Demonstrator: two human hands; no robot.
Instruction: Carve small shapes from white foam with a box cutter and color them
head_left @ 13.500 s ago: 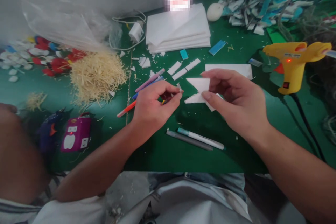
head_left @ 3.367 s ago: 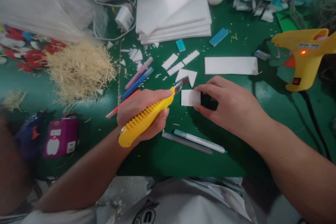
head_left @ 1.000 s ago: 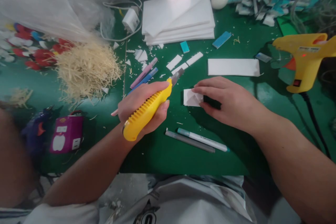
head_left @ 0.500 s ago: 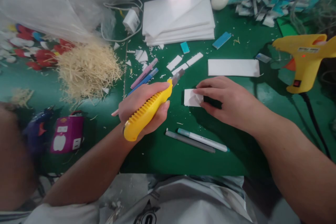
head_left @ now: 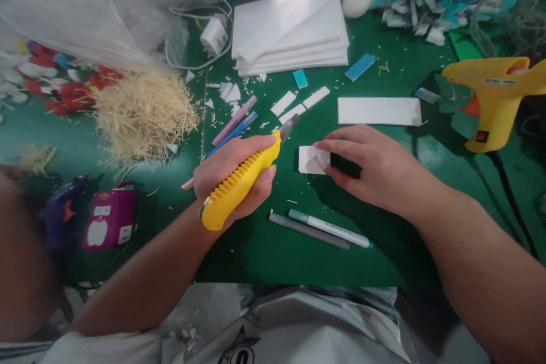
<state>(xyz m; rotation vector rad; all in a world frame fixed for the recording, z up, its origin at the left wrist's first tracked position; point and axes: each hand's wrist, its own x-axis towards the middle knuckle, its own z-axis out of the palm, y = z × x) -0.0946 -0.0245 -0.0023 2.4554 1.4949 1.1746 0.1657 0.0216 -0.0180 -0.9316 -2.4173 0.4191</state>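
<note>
My left hand [head_left: 232, 168] is closed round a yellow utility knife [head_left: 239, 182], whose blade points up and right, just left of a small white foam piece [head_left: 310, 160]. My right hand [head_left: 375, 168] lies over the right part of that piece, fingertips pressing it onto the green table [head_left: 273, 250]. A smaller white triangle seems to lie on top of the piece under my fingers. The blade tip hovers a short way from the piece's upper left corner.
A stack of white foam sheets [head_left: 290, 31] lies at the back. A long white strip [head_left: 379, 111] sits above my right hand. A yellow glue gun [head_left: 490, 96] stands at right. Two pens [head_left: 319, 228] lie near me; straw [head_left: 143, 116], markers [head_left: 234, 122] and a purple box [head_left: 111, 219] are left.
Since 13.5 s ago my left hand has taken up the yellow knife and my right hand has laid the white pieces on the table. In the last second almost nothing moved.
</note>
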